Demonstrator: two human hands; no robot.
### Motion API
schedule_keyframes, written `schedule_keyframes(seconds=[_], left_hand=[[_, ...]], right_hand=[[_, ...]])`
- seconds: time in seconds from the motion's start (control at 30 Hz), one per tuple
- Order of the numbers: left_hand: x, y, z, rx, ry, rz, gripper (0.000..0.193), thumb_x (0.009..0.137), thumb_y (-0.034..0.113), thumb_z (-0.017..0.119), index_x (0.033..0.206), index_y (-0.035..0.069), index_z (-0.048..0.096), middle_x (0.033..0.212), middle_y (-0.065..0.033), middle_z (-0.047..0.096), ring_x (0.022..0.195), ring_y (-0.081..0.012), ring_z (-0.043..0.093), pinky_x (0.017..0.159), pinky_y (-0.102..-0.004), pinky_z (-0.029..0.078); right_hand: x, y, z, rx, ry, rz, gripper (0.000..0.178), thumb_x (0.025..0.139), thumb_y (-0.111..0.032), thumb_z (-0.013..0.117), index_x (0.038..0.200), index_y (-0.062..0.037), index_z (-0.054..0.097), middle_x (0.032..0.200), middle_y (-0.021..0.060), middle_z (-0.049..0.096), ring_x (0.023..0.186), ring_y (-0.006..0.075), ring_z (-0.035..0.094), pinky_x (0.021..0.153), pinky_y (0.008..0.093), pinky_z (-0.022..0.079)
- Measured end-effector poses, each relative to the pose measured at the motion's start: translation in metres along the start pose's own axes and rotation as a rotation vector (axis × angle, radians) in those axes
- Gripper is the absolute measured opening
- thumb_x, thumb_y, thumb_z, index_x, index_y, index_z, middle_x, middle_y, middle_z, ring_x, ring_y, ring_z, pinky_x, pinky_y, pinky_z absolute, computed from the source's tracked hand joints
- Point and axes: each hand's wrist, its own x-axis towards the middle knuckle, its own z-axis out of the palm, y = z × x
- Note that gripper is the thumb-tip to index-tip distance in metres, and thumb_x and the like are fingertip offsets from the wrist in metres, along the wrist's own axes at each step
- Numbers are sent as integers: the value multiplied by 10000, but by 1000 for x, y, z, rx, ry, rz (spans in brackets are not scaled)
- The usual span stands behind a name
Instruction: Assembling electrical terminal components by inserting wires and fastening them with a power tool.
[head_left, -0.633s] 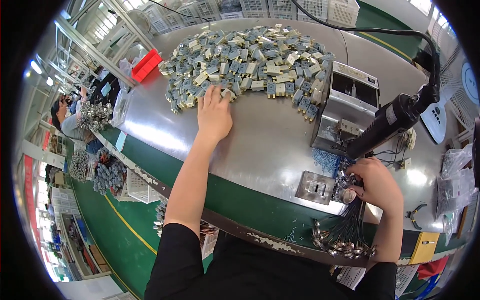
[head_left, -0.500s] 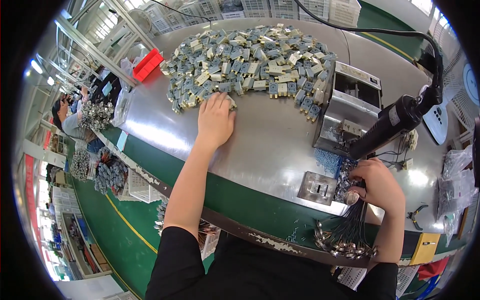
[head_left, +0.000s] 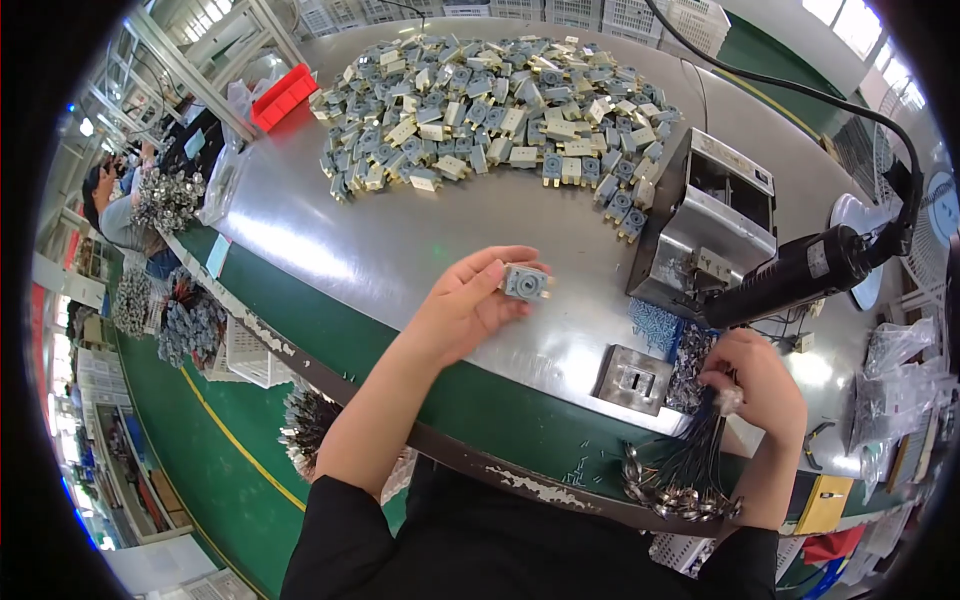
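Over the near part of the metal table, my left hand (head_left: 470, 310) grips a small grey-and-cream plug-like housing (head_left: 526, 283) between thumb and fingers, a round recess facing up. Farther off lies a wide heap of similar housings (head_left: 480, 110). My right hand (head_left: 757, 385) is closed beside a patch of small metal parts (head_left: 690, 365), around a silvery round cap (head_left: 730, 401). Black wires (head_left: 700, 450) hang below that hand, with shiny round ends at the table edge. Left of it sits a slotted metal fixture block (head_left: 636, 380).
A black electric screwdriver (head_left: 790, 277) slants over the right side, in front of a metal screw feeder (head_left: 705, 215). Small blue screws (head_left: 654, 325) lie by its base. A red bin (head_left: 284, 97) stands far left. Pliers (head_left: 817, 445) and plastic bags (head_left: 895, 390) lie right.
My left hand has come back from the heap toward me, bringing one housing with it. My right hand has stayed by the small metal parts, shifting slightly.
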Motion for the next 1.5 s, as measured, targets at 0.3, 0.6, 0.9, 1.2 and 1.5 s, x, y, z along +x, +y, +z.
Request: schedule_keyframes(seconds=[0.3, 0.6, 0.9, 1.2, 1.5], left_hand=[[-22, 3, 80, -124, -20, -166, 370, 1022, 100, 540, 1350, -64, 492, 1293, -192, 614, 1164, -246, 637, 962, -346, 545], [-25, -1, 114, 214, -153, -6, 425, 948, 42, 655, 1344, -22, 513, 1261, -153, 635, 1115, -190, 649, 855, -284, 563], [9, -22, 124, -319, -94, 314, 395, 977, 433, 572, 814, 76, 531, 818, -20, 569, 652, -144, 593, 602, -264, 468], [32, -59, 138, 691, -190, 28, 511, 634, 293, 930, 614, 124, 447, 601, 21, 495, 564, -160, 555, 555, -293, 441], [26, -64, 126, 1310, -263, 704, 545, 501, 439, 937, 693, 95, 560, 674, -18, 573, 593, -221, 571, 560, -338, 458]], right_hand=[[-3, -2, 1, 40, 93, 59, 155, 788, 4, 679, 864, 22, 545, 824, 171, 570, 786, 368, 559, 699, 421, 438], [-11, 6, -5, 50, 82, 4, 149, 796, 1, 667, 869, 20, 539, 814, 179, 559, 807, 388, 553, 707, 444, 437], [-14, 12, -2, 47, 111, -21, 163, 799, -17, 666, 870, 16, 523, 818, 175, 563, 832, 397, 554, 730, 467, 438], [-15, 12, -3, 25, 53, -13, 165, 832, -63, 663, 887, 11, 526, 830, 178, 574, 838, 404, 567, 726, 472, 447], [-16, 15, -4, 0, 29, -12, 163, 853, -70, 655, 904, 8, 522, 836, 173, 574, 848, 404, 571, 733, 468, 448]])
